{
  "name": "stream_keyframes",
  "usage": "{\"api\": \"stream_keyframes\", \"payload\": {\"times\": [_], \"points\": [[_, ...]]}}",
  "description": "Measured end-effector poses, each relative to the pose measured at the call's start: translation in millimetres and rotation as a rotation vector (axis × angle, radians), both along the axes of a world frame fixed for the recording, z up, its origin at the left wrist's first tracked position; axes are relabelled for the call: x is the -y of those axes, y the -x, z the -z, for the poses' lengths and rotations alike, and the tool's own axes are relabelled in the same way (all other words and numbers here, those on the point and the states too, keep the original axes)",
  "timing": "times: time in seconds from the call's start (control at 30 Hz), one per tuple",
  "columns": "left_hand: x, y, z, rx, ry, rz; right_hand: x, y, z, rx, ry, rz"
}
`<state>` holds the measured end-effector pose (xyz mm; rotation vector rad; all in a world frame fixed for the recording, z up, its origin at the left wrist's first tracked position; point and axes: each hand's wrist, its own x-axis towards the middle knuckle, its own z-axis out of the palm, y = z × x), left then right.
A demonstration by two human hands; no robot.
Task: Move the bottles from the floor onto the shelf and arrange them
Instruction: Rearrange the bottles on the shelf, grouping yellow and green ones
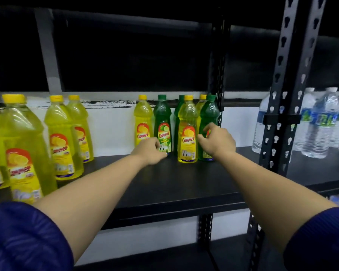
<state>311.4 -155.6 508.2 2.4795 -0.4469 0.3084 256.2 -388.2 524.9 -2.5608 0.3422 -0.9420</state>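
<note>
Several small yellow and green "Cammer" bottles stand in a cluster at the back of the black shelf [184,182]. My left hand [150,150] reaches to the foot of a green bottle [162,122] beside a yellow bottle [143,120], and its curled fingers hold the green bottle's lower label. My right hand [216,140] wraps thumb and fingers round the rightmost green bottle [209,112], just right of a front yellow bottle [187,132]. Two more bottles behind these are partly hidden. Both held bottles stand upright on the shelf.
Large yellow bottles [23,145] fill the shelf's left end. A black perforated upright [282,106] separates this bay from clear water bottles [321,124] on the right. Bare shelf surface lies between the large and small bottles. A lower shelf shows below.
</note>
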Motion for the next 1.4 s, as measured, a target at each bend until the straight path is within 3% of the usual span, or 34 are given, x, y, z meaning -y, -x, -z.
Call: {"api": "stream_keyframes", "payload": {"times": [0.17, 0.3, 0.47, 0.63, 1.07, 1.23, 1.3, 1.4], "points": [[64.7, -27.1, 8.3, 0.263, 0.228, 0.033, 37.0, -37.8, 7.9, 0.279, -0.116, 0.011], [100.6, -44.1, 10.6, 0.312, 0.302, 0.069, 52.2, -67.2, 14.2, 0.413, -0.165, -0.034], [120.5, -72.7, 22.6, 0.249, 0.385, 0.142, 61.9, -99.2, 31.5, 0.39, -0.287, -0.21], [119.7, -86.0, 29.6, 0.215, 0.413, 0.178, 61.2, -106.4, 47.3, 0.37, -0.239, -0.161], [-14.5, -51.1, 28.2, 0.153, 0.493, 0.135, -35.1, -79.2, 54.1, 0.35, -0.139, -0.241], [-71.2, -33.6, 27.2, 0.152, 0.552, 0.094, -74.3, -73.8, 55.7, 0.309, -0.236, -0.352], [-87.4, -29.3, 29.1, 0.155, 0.567, 0.084, -86.8, -71.7, 55.7, 0.359, -0.313, -0.319], [-104.1, -24.8, 35.5, 0.177, 0.62, 0.078, -109.1, -52.3, 50.7, 0.633, -0.263, -0.081]]}}
